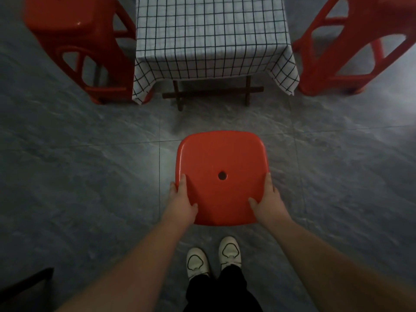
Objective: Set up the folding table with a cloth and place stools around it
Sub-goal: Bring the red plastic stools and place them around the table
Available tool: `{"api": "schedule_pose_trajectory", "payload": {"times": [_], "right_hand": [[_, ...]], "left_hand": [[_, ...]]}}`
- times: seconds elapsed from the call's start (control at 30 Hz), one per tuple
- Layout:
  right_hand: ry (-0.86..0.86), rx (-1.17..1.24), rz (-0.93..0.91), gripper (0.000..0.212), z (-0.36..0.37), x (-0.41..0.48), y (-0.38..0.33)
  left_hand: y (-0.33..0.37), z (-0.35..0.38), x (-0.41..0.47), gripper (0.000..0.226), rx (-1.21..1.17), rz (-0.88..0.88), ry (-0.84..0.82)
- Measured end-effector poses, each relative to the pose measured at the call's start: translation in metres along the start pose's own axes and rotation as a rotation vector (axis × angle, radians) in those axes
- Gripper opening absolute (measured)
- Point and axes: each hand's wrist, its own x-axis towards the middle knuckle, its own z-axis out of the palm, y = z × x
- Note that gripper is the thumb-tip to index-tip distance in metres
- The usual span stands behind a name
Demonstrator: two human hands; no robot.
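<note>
- Stool (221, 158), red w/ centre hole, sits in front of us, near table's front edge.
- Our left hand (183, 202) & right hand (269, 202) grip its seat sides.
- Checked cloth (211, 39) covers table; two red stools (74, 41) flank it.

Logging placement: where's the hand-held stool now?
Head view, centre: stool gripped by left hand and right hand, just short of the clothed table.

Stools (221, 176): three, at centre, upper left, upper right
Table (212, 91): one
Cloth (209, 34): one
Hands (183, 200): two
Shoes (197, 262): two
</note>
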Motion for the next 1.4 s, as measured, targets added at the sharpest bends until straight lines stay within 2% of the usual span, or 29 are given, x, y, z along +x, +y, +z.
{"api": "schedule_pose_trajectory", "payload": {"times": [0.17, 0.37, 0.4, 0.5, 0.63, 0.73, 1.07, 1.4], "right_hand": [[0.009, -0.073, -0.014, 0.076, -0.036, -0.022, -0.022], [0.094, -0.210, -0.236, 0.061, -0.116, -0.100, -0.081], [0.108, -0.241, -0.264, 0.061, -0.129, -0.117, -0.088], [0.145, -0.309, -0.363, 0.081, -0.160, -0.167, -0.099], [0.186, -0.311, -0.454, 0.065, -0.199, -0.254, -0.113], [0.232, -0.328, -0.528, 0.065, -0.215, -0.304, -0.119], [0.269, -0.428, -0.717, 0.067, -0.232, -0.362, -0.173], [0.271, -0.447, -0.933, 0.069, -0.189, -0.375, -0.285]], "left_hand": [[0.017, -0.043, -0.029, 0.080, 0.071, 0.045, 0.088], [0.066, -0.124, -0.118, 0.069, 0.180, 0.141, 0.208], [0.074, -0.136, -0.141, 0.068, 0.212, 0.156, 0.226], [0.095, -0.165, -0.210, 0.064, 0.258, 0.207, 0.292], [0.111, -0.196, -0.284, 0.063, 0.233, 0.257, 0.376], [0.115, -0.210, -0.326, 0.065, 0.268, 0.276, 0.406], [0.117, -0.264, -0.378, 0.069, 0.361, 0.236, 0.525], [0.053, -0.354, -0.374, 0.071, 0.258, 0.113, 0.661]]}}
